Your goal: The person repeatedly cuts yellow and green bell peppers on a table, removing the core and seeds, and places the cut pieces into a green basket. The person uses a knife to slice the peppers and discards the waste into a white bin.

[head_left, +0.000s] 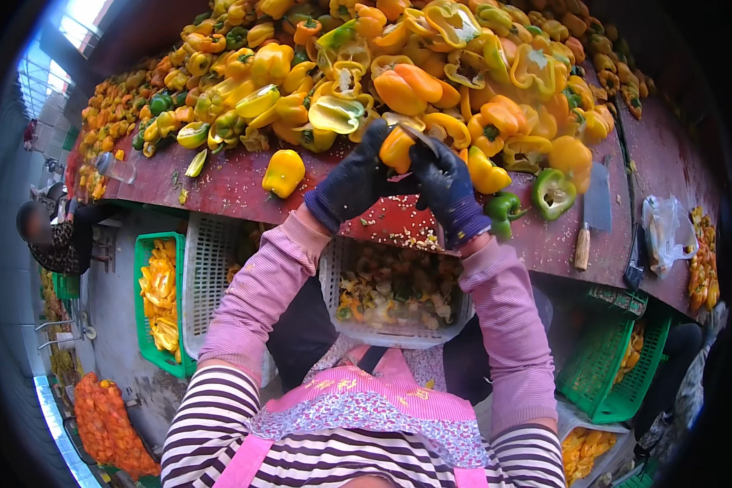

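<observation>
- Dark knitted gloves cover both your hands, which meet at the centre of the frame over the near edge of the dark red tabletop (pixel 244 183).
- Your left hand (pixel 351 180) is wrapped around an orange-yellow pepper (pixel 397 149), gripping it from the left side.
- Your right hand (pixel 447 191) is closed on a small knife (pixel 419 137), whose blade lies across the top of that pepper.
- Your forearms, in pink ribbed sleeves, rise from the lower edge towards the centre.
- Just below your hands, a white plastic basket (pixel 398 293) sits against the tabletop edge, filled with pepper cores and trimmings.
- Seeds and scraps lie scattered on the tabletop right beneath your hands.
- A large heap of peppers (pixel 366 73), yellow, orange and some green, whole and cut, fills the upper half of the frame.
- A single yellow pepper (pixel 284 172) lies alone left of your left hand.
- A halved green pepper (pixel 554 193) lies to the right of your right hand, with a whole green pepper (pixel 503 208) just beside your wrist.
- A cleaver with a wooden handle (pixel 592 215) rests on the tabletop at centre right.
- A green crate (pixel 161 301) at lower left holds cut yellow pepper pieces; another green crate (pixel 610 366) stands at lower right.
- Another person (pixel 53 232) is at the left edge of the frame.
</observation>
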Available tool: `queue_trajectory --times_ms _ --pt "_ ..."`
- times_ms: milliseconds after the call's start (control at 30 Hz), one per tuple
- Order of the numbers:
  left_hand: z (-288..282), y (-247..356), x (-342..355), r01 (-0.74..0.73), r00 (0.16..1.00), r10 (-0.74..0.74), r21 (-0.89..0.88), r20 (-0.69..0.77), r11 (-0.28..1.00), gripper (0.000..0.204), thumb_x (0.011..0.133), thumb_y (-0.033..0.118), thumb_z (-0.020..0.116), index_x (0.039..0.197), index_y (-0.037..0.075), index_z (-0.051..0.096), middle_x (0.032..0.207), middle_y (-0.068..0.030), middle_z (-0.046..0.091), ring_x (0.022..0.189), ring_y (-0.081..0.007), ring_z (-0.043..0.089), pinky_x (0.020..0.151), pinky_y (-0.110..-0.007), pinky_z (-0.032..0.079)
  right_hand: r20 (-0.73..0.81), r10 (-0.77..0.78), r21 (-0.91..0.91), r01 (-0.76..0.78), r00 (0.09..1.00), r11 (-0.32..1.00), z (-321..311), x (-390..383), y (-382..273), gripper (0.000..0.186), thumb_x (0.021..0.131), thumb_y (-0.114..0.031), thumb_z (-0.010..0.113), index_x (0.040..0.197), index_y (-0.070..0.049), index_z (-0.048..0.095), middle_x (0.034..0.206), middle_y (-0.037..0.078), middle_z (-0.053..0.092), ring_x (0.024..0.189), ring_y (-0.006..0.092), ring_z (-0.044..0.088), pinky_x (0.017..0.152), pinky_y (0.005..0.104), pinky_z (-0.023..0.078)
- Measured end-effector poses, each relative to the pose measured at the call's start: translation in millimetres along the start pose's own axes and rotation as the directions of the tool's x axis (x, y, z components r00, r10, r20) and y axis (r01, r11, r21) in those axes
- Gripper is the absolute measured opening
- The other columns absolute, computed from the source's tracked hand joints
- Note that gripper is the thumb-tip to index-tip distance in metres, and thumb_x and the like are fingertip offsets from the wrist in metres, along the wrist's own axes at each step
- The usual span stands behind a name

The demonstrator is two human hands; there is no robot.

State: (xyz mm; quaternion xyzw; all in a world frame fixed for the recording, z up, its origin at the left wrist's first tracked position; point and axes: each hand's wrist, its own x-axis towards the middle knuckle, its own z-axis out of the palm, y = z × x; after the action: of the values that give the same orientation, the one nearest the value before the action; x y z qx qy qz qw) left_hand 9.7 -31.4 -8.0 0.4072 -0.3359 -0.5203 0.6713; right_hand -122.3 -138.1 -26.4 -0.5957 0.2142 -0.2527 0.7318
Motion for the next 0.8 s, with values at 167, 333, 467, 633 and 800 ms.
queue_trajectory --times_ms 167,333,467,633,800 --pt "-8.8 -1.1 2.1 -0.039 0.996 0.06 0.286 -0.068 0.957 0.035 0.101 0.03 0.054 0.128 0.007 0.054 0.12 -0.0099 0.058 0.11 -0.0207 0.061 0.09 -0.032 0.054 0.19 0.107 0.234 -0.151 0.976 0.96 2.1 -2.2 -13.1 0.038 0.101 -0.029 0.053 0.129 -0.003 0.055 0.097 0.011 0.069 0.067 0.0191 0.071 0.042 0.0227 0.048" --pt "-10.7 1.9 2.6 -0.094 0.964 0.019 -0.274 -0.266 0.957 0.043 0.101 0.039 0.051 0.125 0.004 0.053 0.111 -0.0108 0.063 0.103 -0.0271 0.066 0.092 -0.038 0.054 0.071 0.184 0.027 -0.186 0.98 0.982 2.4 -4.3 -21.2 0.038 0.101 -0.037 0.051 0.118 -0.003 0.057 0.08 0.013 0.069 0.05 0.0201 0.066 0.037 0.025 0.044" --pt "-18.4 -15.3 0.2 -0.245 0.891 0.384 0.455 -0.243 0.856 0.038 0.103 0.035 0.049 0.119 0.001 0.056 0.107 -0.0094 0.062 0.093 -0.0179 0.063 0.084 -0.031 0.053 -0.018 0.243 -0.197 -0.242 0.97 0.95 17.1 -7.1 -17.8 0.032 0.1 -0.032 0.052 0.114 -0.005 0.059 0.076 0.011 0.066 0.045 0.0184 0.062 0.035 0.0265 0.042" --pt "-2.0 -30.2 10.6 -0.368 0.697 0.712 0.81 -0.085 0.456 0.034 0.103 0.029 0.052 0.121 0.0 0.056 0.102 -0.0076 0.061 0.089 -0.0139 0.063 0.078 -0.027 0.053 -0.048 -0.069 -0.478 0.037 0.997 0.878 21.4 -4.1 24.6 0.019 0.093 -0.017 0.055 0.107 -0.005 0.058 0.072 0.012 0.065 0.043 0.0192 0.059 0.037 0.0275 0.045" --pt "-18.9 -12.8 -2.1 -0.164 0.981 0.119 -0.324 -0.153 0.932 0.03 0.101 0.016 0.051 0.128 0.001 0.05 0.109 -0.0155 0.063 0.098 -0.0253 0.065 0.081 -0.038 0.058 0.251 0.434 -0.16 -0.405 0.865 0.9 27.3 -15.8 -6.7 0.019 0.096 -0.02 0.052 0.106 -0.004 0.059 0.065 0.01 0.063 0.039 0.017 0.052 0.038 0.0273 0.044"
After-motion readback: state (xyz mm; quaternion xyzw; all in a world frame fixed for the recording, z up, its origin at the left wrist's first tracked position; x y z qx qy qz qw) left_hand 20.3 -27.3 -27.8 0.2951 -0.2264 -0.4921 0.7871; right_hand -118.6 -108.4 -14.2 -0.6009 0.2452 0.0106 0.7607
